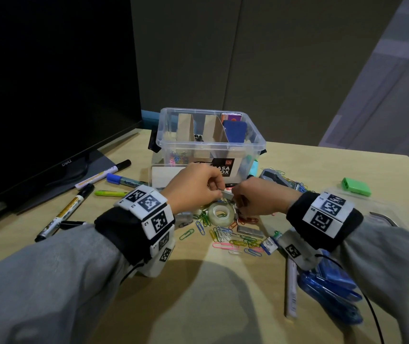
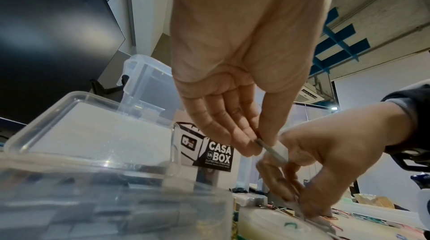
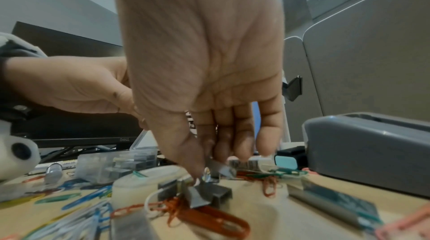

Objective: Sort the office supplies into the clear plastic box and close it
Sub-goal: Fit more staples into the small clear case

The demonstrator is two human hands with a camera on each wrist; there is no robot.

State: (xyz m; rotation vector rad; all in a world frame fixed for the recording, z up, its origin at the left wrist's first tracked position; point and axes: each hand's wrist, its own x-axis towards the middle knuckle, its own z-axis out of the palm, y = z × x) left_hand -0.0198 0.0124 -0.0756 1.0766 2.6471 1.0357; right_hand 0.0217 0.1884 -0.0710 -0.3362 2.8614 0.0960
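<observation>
Our left hand [image 1: 193, 187] pinches a strip of staples [image 1: 226, 193] while our right hand [image 1: 260, 197] pinches more staples [image 3: 209, 191] on the desk [image 1: 198, 281] beside the tape roll [image 1: 220, 214], both just before the open clear box [image 1: 208, 145], among scattered paper clips [image 1: 233, 240].

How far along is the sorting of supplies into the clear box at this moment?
Partly done. The clear plastic box stands open with paper clips and a blue item already in its compartments. In hand: the left hand pinches a strip of staples, and the right hand picks at more staples by the tape roll. Left: loose paper clips, the markers, blue pens, then closing the box.
</observation>
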